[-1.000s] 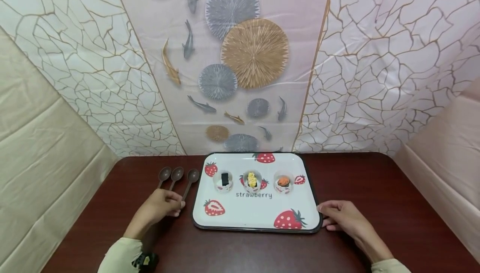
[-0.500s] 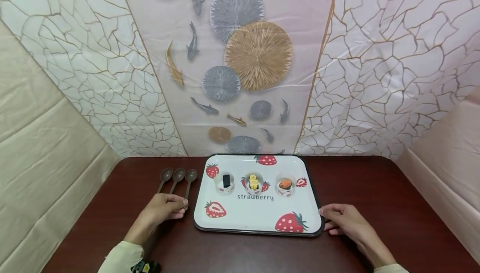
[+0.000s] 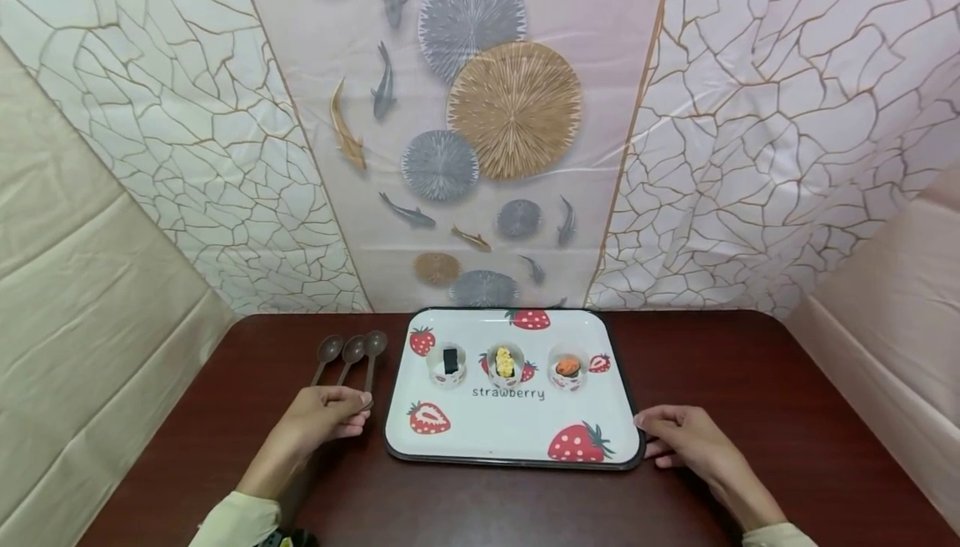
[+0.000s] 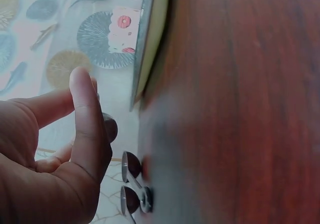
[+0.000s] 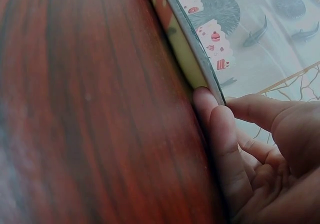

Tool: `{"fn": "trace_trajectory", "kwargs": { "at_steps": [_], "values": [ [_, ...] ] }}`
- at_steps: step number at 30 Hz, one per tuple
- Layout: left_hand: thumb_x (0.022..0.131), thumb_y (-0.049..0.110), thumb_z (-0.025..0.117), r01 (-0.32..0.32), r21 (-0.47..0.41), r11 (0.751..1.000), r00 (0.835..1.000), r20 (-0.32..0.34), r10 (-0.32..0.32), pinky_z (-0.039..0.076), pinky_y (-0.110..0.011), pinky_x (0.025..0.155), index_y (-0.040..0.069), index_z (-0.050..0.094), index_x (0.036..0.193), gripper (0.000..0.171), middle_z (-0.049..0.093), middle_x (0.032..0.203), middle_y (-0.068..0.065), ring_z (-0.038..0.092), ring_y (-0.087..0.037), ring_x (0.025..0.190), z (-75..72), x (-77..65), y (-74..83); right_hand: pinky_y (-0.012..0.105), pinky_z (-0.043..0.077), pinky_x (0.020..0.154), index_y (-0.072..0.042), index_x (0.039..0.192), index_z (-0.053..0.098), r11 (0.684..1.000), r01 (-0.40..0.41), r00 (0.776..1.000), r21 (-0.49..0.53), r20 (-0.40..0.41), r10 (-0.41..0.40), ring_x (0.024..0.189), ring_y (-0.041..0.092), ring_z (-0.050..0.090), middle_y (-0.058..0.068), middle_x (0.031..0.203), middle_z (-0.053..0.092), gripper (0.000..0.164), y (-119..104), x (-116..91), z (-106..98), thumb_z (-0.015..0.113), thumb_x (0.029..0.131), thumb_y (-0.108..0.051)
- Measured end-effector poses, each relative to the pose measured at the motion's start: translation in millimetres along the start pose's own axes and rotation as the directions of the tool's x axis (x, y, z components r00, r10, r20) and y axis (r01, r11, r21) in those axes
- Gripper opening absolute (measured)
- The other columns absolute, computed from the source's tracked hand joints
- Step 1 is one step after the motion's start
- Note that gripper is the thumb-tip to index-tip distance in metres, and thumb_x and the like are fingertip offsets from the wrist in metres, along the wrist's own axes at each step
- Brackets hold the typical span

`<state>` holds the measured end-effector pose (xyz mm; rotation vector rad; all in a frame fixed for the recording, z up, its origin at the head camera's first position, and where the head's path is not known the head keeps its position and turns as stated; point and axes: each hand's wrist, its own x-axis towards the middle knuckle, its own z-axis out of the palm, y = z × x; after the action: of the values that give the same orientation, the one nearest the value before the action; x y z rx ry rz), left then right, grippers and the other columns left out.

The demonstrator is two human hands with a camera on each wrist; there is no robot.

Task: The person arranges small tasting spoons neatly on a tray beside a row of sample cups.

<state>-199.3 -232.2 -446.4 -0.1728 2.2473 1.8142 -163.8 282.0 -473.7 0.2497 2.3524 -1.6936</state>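
In the head view my left hand [image 3: 321,420] pinches the handle end of a dark grey spoon [image 3: 376,343], the rightmost of three. Its bowl [image 4: 111,128] shows behind my fingers in the left wrist view, raised above the others. The other spoons [image 3: 329,348] lie side by side at the left, their handle ends hidden by my hand. My right hand [image 3: 692,437] grips the right edge of a white strawberry-print tray [image 3: 495,434], thumb on the rim and fingertips under it.
Three small clear cups stand in a row on the tray, holding a black-wrapped piece [image 3: 450,361], a yellow-topped piece [image 3: 505,362] and an orange-topped piece [image 3: 567,366]. The dark red table [image 3: 720,355] meets a patterned cloth backdrop [image 3: 480,197] at the back.
The held spoon has swung from a slant to nearly upright in view, its bowl shifting left against the middle spoon. My right hand keeps its grip on the tray edge.
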Motion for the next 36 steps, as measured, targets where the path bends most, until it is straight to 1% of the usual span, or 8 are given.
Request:
{"fn": "trace_trajectory", "kwargs": {
  "at_steps": [4,7,11,15,18,21,27,36],
  "values": [
    [0.103,0.008,0.068,-0.017,-0.017,1.000,1.000,0.001,0.017,0.065,-0.027,0.073,-0.016,0.066,0.121,0.030,0.076,0.095,-0.014,0.074,-0.016,0.080,1.3,-3.0,4.7,0.029,0.062,0.060,0.013,0.118,0.069,1.000,-0.003,1.000,-0.012,-0.009,0.003,0.074,0.015,0.070,0.004,0.093,0.074,0.030,-1,0,1,0.062,0.104,-0.012],
    [0.103,0.007,0.068,-0.030,-0.038,0.999,0.999,0.019,0.031,0.065,-0.027,0.076,-0.017,0.065,0.122,0.031,0.076,0.099,-0.013,0.074,-0.015,0.084,3.0,-4.7,9.3,0.029,0.062,0.060,0.014,0.119,0.069,1.000,-0.006,1.000,-0.016,-0.005,0.005,0.074,0.015,0.070,0.004,0.093,0.074,0.030,-1,-1,1,0.062,0.104,-0.012],
    [0.102,0.005,0.068,-0.046,-0.097,0.994,0.998,0.046,0.051,0.064,-0.026,0.082,-0.017,0.063,0.125,0.033,0.074,0.106,-0.012,0.073,-0.012,0.088,6.4,-4.7,15.9,0.029,0.062,0.061,0.014,0.120,0.069,1.000,-0.003,1.000,-0.021,-0.012,0.003,0.074,0.016,0.071,0.005,0.095,0.075,0.031,-1,0,1,0.061,0.104,-0.012],
    [0.101,-0.001,0.066,-0.065,-0.159,0.985,0.993,0.083,0.079,0.063,-0.026,0.088,-0.020,0.057,0.131,0.037,0.073,0.108,-0.011,0.074,-0.010,0.092,9.7,-3.5,20.7,0.030,0.063,0.061,0.013,0.119,0.069,1.000,-0.011,1.000,-0.029,-0.024,0.010,0.075,0.016,0.071,0.005,0.096,0.075,0.032,-2,3,2,0.061,0.105,-0.014],
    [0.101,-0.002,0.065,-0.080,-0.184,0.980,0.988,0.114,0.102,0.062,-0.027,0.092,-0.022,0.053,0.134,0.040,0.072,0.111,-0.011,0.074,-0.010,0.096,12.1,-3.6,22.5,0.030,0.063,0.061,0.013,0.119,0.070,0.999,-0.019,0.999,-0.033,-0.030,0.018,0.075,0.016,0.070,0.005,0.096,0.074,0.031,-1,3,2,0.061,0.104,-0.014],
    [0.102,-0.002,0.063,-0.090,-0.194,0.977,0.984,0.133,0.117,0.061,-0.027,0.095,-0.023,0.051,0.137,0.042,0.071,0.114,-0.014,0.074,-0.010,0.099,14.3,-4.7,24.4,0.030,0.062,0.061,0.013,0.119,0.069,0.999,-0.013,1.000,-0.031,-0.023,0.012,0.074,0.016,0.070,0.005,0.095,0.074,0.031,0,2,2,0.061,0.104,-0.012],
    [0.102,-0.003,0.062,-0.101,-0.185,0.978,0.986,0.116,0.124,0.061,-0.028,0.095,-0.022,0.051,0.137,0.042,0.072,0.115,-0.016,0.076,-0.013,0.100,18.0,-8.2,33.2,0.029,0.062,0.060,0.014,0.120,0.068,1.000,0.005,1.000,-0.026,-0.011,-0.005,0.074,0.016,0.071,0.005,0.094,0.075,0.031,0,0,2,0.062,0.103,-0.012],
    [0.100,-0.006,0.062,-0.105,-0.153,0.983,0.988,0.098,0.121,0.063,-0.029,0.089,-0.022,0.055,0.134,0.038,0.073,0.116,-0.025,0.076,-0.013,0.091,25.7,-8.5,48.2,0.029,0.062,0.060,0.015,0.120,0.067,0.999,0.022,1.000,-0.023,0.007,-0.022,0.073,0.015,0.070,0.004,0.093,0.075,0.031,1,-1,1,0.061,0.104,-0.011]
  ]
}}
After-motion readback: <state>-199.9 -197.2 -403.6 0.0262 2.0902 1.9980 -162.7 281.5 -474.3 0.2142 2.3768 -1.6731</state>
